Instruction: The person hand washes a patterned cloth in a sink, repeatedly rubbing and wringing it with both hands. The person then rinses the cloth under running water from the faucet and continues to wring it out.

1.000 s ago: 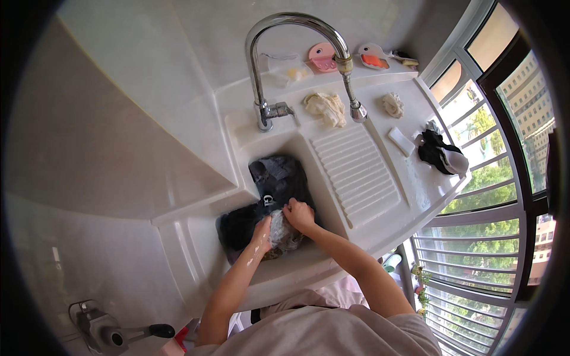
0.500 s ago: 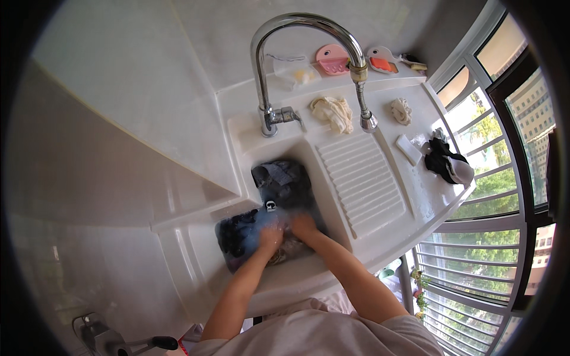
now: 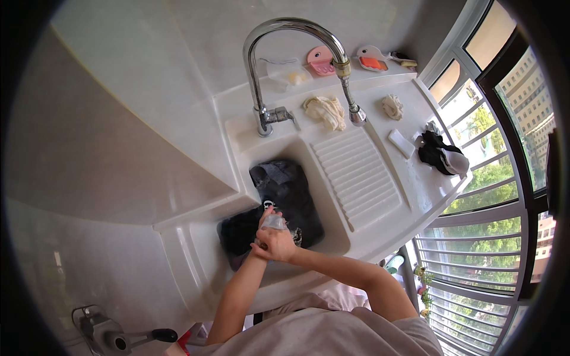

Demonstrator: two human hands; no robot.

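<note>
Over the near part of the sink basin (image 3: 338, 237), my two hands are clasped together. A light grey, wet-looking cloth (image 3: 274, 222) is squeezed between them, with a darker patterned piece (image 3: 297, 236) hanging out beside the fingers. My right hand (image 3: 279, 244) is closed across the top of it. My left hand (image 3: 265, 218) lies under it, partly hidden, its fingertips showing past the cloth. Below them, dark clothes (image 3: 291, 190) soak in murky water, one with a white printed mark.
A chrome faucet (image 3: 252, 77) arches over the sink. Right of the basin is a ribbed washboard (image 3: 359, 178). Cream cloths (image 3: 325, 113), a white bar-shaped thing (image 3: 402, 143) and a black-and-white garment (image 3: 442, 155) lie on the counter. Soap dishes (image 3: 321, 61) line the back ledge.
My hands have come up out of the water and together, with the light grey cloth between them. My right hand has moved left over my left one. The view has shifted slightly.
</note>
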